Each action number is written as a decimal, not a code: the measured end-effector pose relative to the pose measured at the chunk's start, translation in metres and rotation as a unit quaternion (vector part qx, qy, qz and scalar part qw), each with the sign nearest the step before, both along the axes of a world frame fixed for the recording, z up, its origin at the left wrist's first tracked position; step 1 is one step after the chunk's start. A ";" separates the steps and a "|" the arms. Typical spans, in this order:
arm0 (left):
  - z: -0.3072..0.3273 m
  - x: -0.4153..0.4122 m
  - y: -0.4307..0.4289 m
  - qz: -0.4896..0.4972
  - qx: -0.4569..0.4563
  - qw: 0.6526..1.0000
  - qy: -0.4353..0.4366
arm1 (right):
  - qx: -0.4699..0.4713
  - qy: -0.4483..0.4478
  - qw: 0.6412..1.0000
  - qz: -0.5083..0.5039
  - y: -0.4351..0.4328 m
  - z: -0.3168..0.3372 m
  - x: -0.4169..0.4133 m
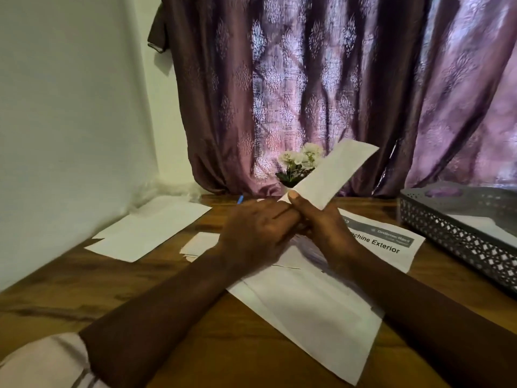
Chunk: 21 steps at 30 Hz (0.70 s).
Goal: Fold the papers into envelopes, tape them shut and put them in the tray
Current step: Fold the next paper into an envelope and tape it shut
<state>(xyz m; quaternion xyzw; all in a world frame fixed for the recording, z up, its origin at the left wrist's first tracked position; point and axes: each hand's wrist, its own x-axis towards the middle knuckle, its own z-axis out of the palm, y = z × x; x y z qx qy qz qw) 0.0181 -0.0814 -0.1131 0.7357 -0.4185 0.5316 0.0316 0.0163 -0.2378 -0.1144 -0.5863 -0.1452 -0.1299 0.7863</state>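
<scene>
A folded white paper [330, 175] is raised above the table, slanting up to the right. My right hand [324, 228] grips its lower end, thumb on top. Against that hand from the left, my left hand [254, 233] has its fingers closed at the same lower end of the paper. Beneath my hands lie flat sheets: a large white sheet [307, 312] and a printed sheet [391, 247] reading "Exterior". The grey perforated tray [458, 242] stands at the right with white paper inside.
More white sheets [151, 228] lie on the wooden table at the left, beside a smaller folded stack [198, 245]. A blue pen tip [240, 199] shows behind my left hand. White flowers [299, 163] and a purple curtain stand at the back. A white wall lies left.
</scene>
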 end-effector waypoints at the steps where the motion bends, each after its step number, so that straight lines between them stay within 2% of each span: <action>1: 0.000 0.001 -0.003 -0.004 0.015 1.000 0.020 | 0.037 0.033 0.999 -0.022 -0.004 0.001 0.003; 4: 0.005 0.011 0.006 0.035 0.062 0.994 0.088 | 0.129 0.095 0.986 -0.046 -0.020 0.005 0.011; 7: 0.008 0.021 0.027 0.085 0.074 0.980 0.166 | 0.134 0.094 0.983 -0.088 -0.035 0.010 0.013; 9: 0.008 0.024 0.038 0.060 0.017 0.973 0.221 | 0.145 0.104 0.979 -0.098 -0.038 0.010 0.013; 11: 0.007 0.026 0.041 -0.008 -0.135 0.946 0.295 | 0.166 0.109 0.975 -0.096 -0.040 0.010 0.013; 12: 0.007 0.027 0.041 -0.046 -0.230 0.906 0.354 | 0.174 0.109 0.974 -0.092 -0.041 0.009 0.013; 14: 0.007 0.025 0.039 -0.129 -0.379 0.772 0.494 | 0.179 0.107 0.974 -0.088 -0.043 0.009 0.013; 15: 0.007 0.025 0.039 -0.167 -0.415 0.705 0.550 | 0.177 0.104 0.975 -0.087 -0.043 0.009 0.012; 16: 0.007 0.026 0.040 -0.200 -0.429 0.657 0.587 | 0.173 0.101 0.976 -0.086 -0.042 0.009 0.012; 17: 0.006 0.026 0.041 -0.223 -0.430 0.632 0.605 | 0.169 0.098 0.977 -0.090 -0.041 0.008 0.011; 18: 0.005 0.025 0.041 -0.231 -0.428 0.632 0.603 | 0.166 0.095 0.976 -0.099 -0.041 0.008 0.011; 19: 0.004 0.023 0.041 -0.226 -0.430 0.655 0.579 | 0.163 0.094 0.976 -0.107 -0.040 0.008 0.011; 20: 0.004 0.022 0.040 -0.199 -0.428 0.704 0.531 | 0.161 0.096 0.976 -0.108 -0.040 0.008 0.011; 21: 0.005 0.022 0.040 -0.155 -0.415 0.769 0.461 | 0.160 0.105 0.977 -0.095 -0.040 0.009 0.010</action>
